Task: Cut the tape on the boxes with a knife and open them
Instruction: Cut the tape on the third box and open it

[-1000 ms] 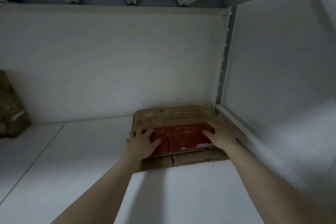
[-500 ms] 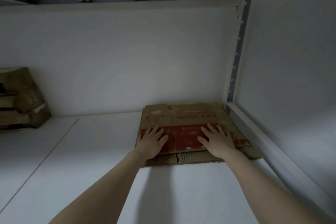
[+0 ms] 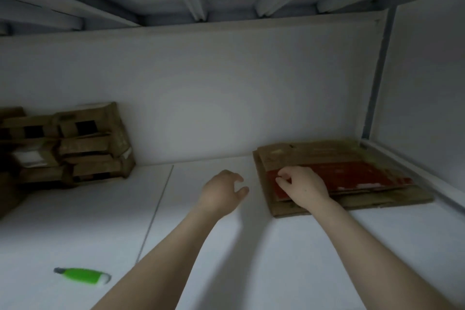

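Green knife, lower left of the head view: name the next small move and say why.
Probably reach the left hand back to the green knife: that hand is free, the right hand lies on the flattened boxes, and the stacked boxes on the left look unopened.

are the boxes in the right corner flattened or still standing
Flattened: the cardboard stack lies as thin flat sheets on the shelf, right hand on top.

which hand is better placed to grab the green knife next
Left, probably. The left hand is free and nearer the knife lying low on the left; the right hand is curled on the flattened cardboard far right.
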